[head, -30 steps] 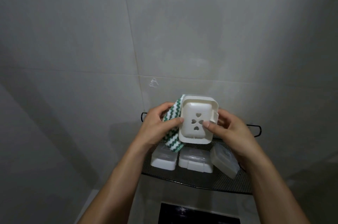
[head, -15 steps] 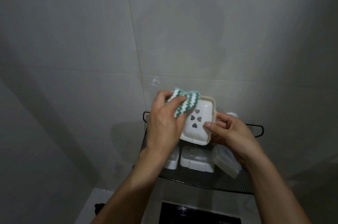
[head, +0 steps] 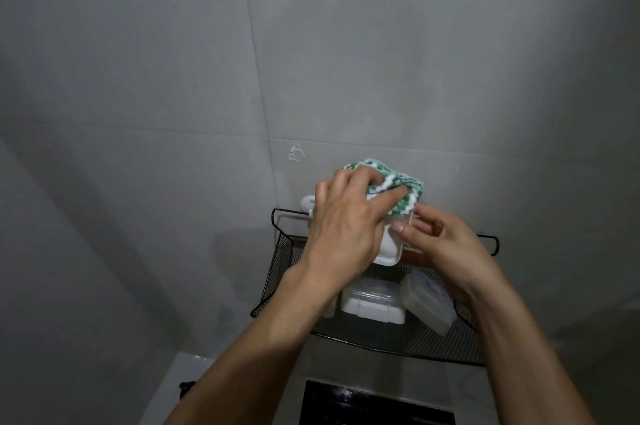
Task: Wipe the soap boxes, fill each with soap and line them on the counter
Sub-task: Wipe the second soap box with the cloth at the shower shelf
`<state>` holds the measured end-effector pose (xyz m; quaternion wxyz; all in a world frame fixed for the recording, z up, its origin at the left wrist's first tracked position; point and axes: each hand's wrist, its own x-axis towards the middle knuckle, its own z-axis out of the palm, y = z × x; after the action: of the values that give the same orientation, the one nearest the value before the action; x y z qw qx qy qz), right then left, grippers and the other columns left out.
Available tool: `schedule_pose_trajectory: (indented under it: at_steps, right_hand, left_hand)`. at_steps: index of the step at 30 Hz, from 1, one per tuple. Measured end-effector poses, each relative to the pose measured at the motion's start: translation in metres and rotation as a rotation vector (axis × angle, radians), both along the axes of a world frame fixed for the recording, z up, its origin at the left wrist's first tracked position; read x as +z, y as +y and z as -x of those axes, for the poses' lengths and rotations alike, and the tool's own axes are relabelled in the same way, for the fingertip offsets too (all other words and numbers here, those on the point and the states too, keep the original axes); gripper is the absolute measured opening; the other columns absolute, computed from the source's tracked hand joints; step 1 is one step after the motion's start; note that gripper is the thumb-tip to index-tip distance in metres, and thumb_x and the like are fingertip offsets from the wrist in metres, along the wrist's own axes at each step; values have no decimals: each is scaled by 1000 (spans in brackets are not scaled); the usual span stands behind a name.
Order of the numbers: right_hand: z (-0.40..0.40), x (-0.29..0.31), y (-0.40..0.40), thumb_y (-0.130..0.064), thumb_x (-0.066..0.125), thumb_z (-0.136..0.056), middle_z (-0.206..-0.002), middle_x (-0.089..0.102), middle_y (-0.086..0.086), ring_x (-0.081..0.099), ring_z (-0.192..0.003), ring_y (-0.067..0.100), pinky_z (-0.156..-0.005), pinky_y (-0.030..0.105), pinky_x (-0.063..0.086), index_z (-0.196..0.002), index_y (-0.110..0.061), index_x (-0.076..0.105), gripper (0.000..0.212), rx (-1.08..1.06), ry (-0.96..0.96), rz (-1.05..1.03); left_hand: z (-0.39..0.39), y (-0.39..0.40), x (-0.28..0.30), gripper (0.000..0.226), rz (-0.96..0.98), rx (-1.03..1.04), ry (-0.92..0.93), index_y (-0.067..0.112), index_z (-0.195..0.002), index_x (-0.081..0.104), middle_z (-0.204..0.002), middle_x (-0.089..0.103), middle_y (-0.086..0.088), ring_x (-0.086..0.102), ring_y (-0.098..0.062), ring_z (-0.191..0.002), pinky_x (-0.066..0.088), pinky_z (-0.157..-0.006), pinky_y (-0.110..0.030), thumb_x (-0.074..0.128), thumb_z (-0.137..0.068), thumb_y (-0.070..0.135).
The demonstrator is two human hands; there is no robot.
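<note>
Left hand [head: 349,220] grips a green-and-white cloth [head: 398,187] and presses it on the white soap box [head: 389,248], which the right hand [head: 446,248] pinches at its edge, above a black mesh shelf [head: 287,258]. Two closed boxes [head: 370,306] lie on the shelf. Behind is a grey tiled wall [head: 207,78]; below, a pale counter [head: 194,369].

Two closed soap boxes [head: 372,305] and [head: 427,303] crowd the mesh shelf's [head: 277,272] front edge; its left corner stays bare, walled by the rim.
</note>
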<state>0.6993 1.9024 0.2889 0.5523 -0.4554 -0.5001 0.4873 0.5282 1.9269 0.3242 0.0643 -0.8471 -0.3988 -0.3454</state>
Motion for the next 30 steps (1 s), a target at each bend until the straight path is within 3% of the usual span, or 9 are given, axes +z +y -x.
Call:
schedule_pose_trajectory:
  at_steps: [4,9,13,16,20,22,24,30]
  right_hand:
    - [-4,3,2,-3,66,-89,-104,77,8,75,-92,23,-72,34,62,-121,-13,66,33,-38,63,37]
    - [-6,5,2,-6,68,-89,-105,77,7,75,-95,23,-69,33,61,-120,-16,66,32,-55,76,28]
    - [-7,6,1,-11,68,-90,-107,77,3,75,-93,19,-66,33,61,-121,-21,66,33,-12,9,28]
    - [-8,7,2,-13,69,-89,-106,77,4,74,-93,21,-65,34,61,-117,-21,69,29,4,-6,26]
    - [-13,9,-2,-26,74,-79,-110,76,5,74,-96,22,-64,35,60,-123,-18,67,45,22,-5,47]
    - [-17,10,-4,-28,74,-77,-108,76,4,74,-91,18,-62,33,59,-122,-18,69,46,27,10,57]
    - [-19,11,-6,-29,74,-77,-107,76,4,74,-90,16,-62,33,59,-121,-20,69,45,44,13,59]
    - [-21,15,-11,-11,72,-75,-118,72,12,72,-99,24,-71,39,62,-133,-17,59,60,162,35,68]
  left_hand:
    - [4,8,6,48,-1,58,43,32,-132,60,-114,55,-1,48,-23,-103,29,-81,-36,58,-85,20]
    - [8,15,9,44,63,156,-17,24,-127,64,-99,53,-3,51,-25,-92,27,-74,-32,60,-84,13]
    - [2,10,14,44,59,39,-9,22,-129,62,-103,52,-6,51,-24,-92,40,-75,-34,59,-86,11]
    - [-2,6,19,43,34,-82,45,24,-130,62,-110,53,-6,48,-23,-97,38,-79,-34,52,-89,19]
    - [3,7,22,42,10,-98,95,28,-129,65,-114,55,-7,49,-26,-97,40,-79,-38,62,-89,18]
    - [6,7,23,35,-4,-119,129,31,-125,68,-114,57,-7,50,-26,-99,38,-78,-38,53,-94,27]
    - [7,5,23,45,3,-160,156,30,-120,71,-113,59,-7,50,-26,-101,35,-77,-37,35,-94,35]
    - [9,2,24,51,43,-228,161,27,-112,75,-113,58,-6,49,-25,-103,35,-77,-38,29,-91,35]
